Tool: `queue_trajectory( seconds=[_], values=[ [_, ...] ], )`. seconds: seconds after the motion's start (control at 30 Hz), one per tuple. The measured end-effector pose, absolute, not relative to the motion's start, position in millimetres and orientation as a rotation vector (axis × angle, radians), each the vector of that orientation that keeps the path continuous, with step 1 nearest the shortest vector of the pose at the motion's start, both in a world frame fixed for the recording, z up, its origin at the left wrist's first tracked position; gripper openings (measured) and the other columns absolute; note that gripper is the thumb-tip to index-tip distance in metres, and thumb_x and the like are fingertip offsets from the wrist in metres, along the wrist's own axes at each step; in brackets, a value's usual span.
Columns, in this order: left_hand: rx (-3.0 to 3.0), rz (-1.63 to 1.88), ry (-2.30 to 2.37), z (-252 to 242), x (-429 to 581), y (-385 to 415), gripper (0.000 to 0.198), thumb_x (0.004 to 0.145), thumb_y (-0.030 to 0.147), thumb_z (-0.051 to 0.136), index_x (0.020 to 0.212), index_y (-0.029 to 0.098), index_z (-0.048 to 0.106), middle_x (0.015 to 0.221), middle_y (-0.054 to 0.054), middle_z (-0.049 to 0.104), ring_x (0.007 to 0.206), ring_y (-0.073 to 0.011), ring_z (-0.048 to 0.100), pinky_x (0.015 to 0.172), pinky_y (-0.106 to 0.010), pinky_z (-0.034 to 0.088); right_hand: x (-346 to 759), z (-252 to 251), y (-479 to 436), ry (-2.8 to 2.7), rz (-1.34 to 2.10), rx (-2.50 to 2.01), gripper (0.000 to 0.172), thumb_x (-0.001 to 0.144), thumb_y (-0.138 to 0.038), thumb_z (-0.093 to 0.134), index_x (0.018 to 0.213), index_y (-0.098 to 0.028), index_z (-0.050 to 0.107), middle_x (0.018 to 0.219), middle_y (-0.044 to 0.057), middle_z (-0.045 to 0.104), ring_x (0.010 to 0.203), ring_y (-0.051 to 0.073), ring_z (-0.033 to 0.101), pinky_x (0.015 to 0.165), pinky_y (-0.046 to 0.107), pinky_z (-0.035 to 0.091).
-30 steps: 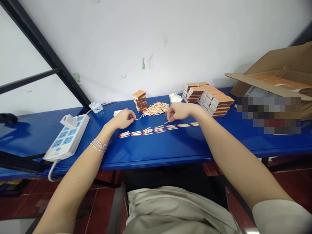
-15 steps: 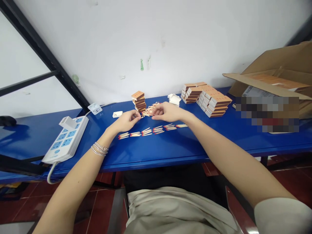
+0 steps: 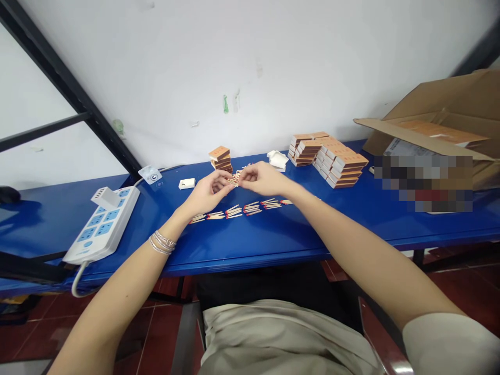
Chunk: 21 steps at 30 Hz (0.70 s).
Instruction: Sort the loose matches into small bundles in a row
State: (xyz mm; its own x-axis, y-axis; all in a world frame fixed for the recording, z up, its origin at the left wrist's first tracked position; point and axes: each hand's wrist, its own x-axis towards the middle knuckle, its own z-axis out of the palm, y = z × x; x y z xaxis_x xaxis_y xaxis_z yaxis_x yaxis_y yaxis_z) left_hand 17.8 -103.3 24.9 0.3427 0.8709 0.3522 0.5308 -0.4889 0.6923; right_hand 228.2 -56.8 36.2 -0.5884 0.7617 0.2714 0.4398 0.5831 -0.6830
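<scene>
The left hand (image 3: 209, 191) and right hand (image 3: 262, 178) meet at twelve o'clock above the glossy blue table (image 3: 273, 245). Their fingertips are drawn together, nearly touching, over a loose heap of red-tipped wooden matches (image 3: 239, 173); the view is too small to tell whether they clamp any. Just below them runs a row of small red-tipped match groups (image 3: 230, 212). A short stack of orange-topped matchboxes (image 3: 221, 159) stands just left of the heap, with larger matchbox stacks (image 3: 328, 159) at one o'clock. A white power strip with blue sockets (image 3: 102, 224) lies at ten o'clock, and an open brown cardboard carton (image 3: 437, 120) sits at two. Blue tabletop stretches open between the row and the near edge, while a white wall (image 3: 250, 62) bounds the far edge. Compared with a second ago, the hands have closed from well apart, and the right forearm (image 3: 332, 219) now covers the row's right end.
</scene>
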Motion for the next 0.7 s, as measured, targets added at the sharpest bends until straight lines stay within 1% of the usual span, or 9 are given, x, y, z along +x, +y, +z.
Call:
queue_trajectory(
  seconds=[0.07,0.13,0.23,0.37,0.5,0.6,0.7],
  values=[
    [2.179,0.963,1.258,24,16,-102,0.032,0.086,0.036,0.059,0.111,0.016,0.056,0.093,-0.007,0.067,0.072,-0.0136,0.06,0.065,-0.028,0.049,251,46,-51,-2.413,0.764,-1.036,0.017,0.078,-0.028,0.063,0.084,-0.015,0.073,0.078,0.004,0.071,0.07,0.013,0.061,0.067,0.025,0.044],
    [2.247,0.917,1.307,25,14,-100,0.029,0.085,0.034,0.06,0.108,0.016,0.058,0.088,-0.006,0.066,0.07,-0.0131,0.059,0.065,-0.027,0.048,278,54,-44,-2.549,0.775,-1.208,0.016,0.075,-0.031,0.066,0.08,-0.017,0.074,0.069,0.002,0.069,0.063,0.013,0.058,0.062,0.025,0.044],
    [2.287,0.87,1.356,26,10,-99,0.026,0.085,0.031,0.06,0.106,0.016,0.06,0.081,-0.004,0.065,0.066,-0.012,0.056,0.062,-0.026,0.047,313,55,-32,-2.654,0.783,-1.445,0.018,0.071,-0.036,0.071,0.074,-0.019,0.075,0.065,0.002,0.068,0.059,0.014,0.059,0.061,0.027,0.044],
    [2.289,0.844,1.391,26,7,-97,0.025,0.084,0.03,0.06,0.105,0.017,0.06,0.081,-0.003,0.064,0.061,-0.0106,0.053,0.06,-0.025,0.046,333,48,-22,-2.684,0.754,-1.516,0.025,0.069,-0.045,0.072,0.077,-0.023,0.078,0.067,0.002,0.07,0.063,0.016,0.062,0.062,0.028,0.046],
    [2.286,0.828,1.395,25,4,-95,0.027,0.083,0.03,0.06,0.106,0.017,0.06,0.08,-0.003,0.064,0.061,-0.0107,0.053,0.058,-0.025,0.045,337,47,-19,-2.722,0.789,-1.546,0.025,0.065,-0.047,0.075,0.074,-0.024,0.079,0.071,0.003,0.073,0.068,0.019,0.065,0.063,0.029,0.049],
    [2.274,0.807,1.403,24,2,-93,0.027,0.082,0.029,0.06,0.106,0.017,0.06,0.08,-0.003,0.064,0.06,-0.0108,0.053,0.057,-0.025,0.044,339,49,-20,-2.719,0.802,-1.58,0.022,0.062,-0.044,0.079,0.07,-0.023,0.079,0.074,0.004,0.073,0.072,0.021,0.066,0.065,0.03,0.05],
    [2.264,0.797,1.413,23,1,-91,0.027,0.081,0.029,0.061,0.105,0.016,0.06,0.079,-0.002,0.064,0.059,-0.0107,0.053,0.056,-0.025,0.043,332,48,-20,-2.621,0.721,-1.588,0.018,0.066,-0.036,0.076,0.076,-0.022,0.078,0.078,0.004,0.074,0.074,0.02,0.065,0.068,0.029,0.049]
  ],
)
